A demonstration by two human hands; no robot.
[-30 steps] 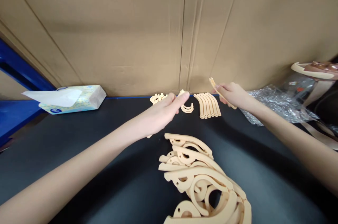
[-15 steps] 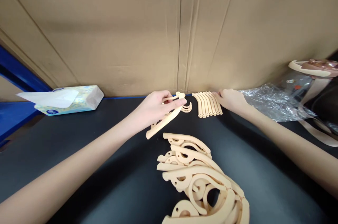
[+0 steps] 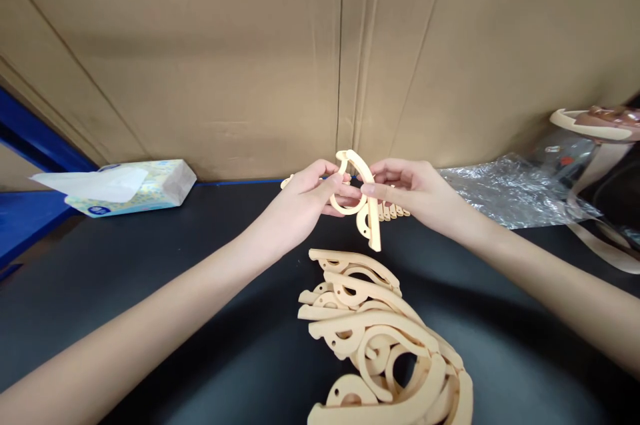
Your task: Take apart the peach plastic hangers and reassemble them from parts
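One smooth, arched hanger (image 3: 374, 221) — in fingertip grip, left hand (image 3: 305, 201) and right hand (image 3: 421, 195).

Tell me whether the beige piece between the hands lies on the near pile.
No, the left hand and right hand hold the beige piece beyond the pile.

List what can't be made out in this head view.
All in the head view:
Hanger: partly covered by the left hand and right hand.
Row of strips: upper part hidden by the right hand.
Pile: near end cut off by the bottom edge.
Tissue pack: print too small.
Brown object: cut off by the right edge.
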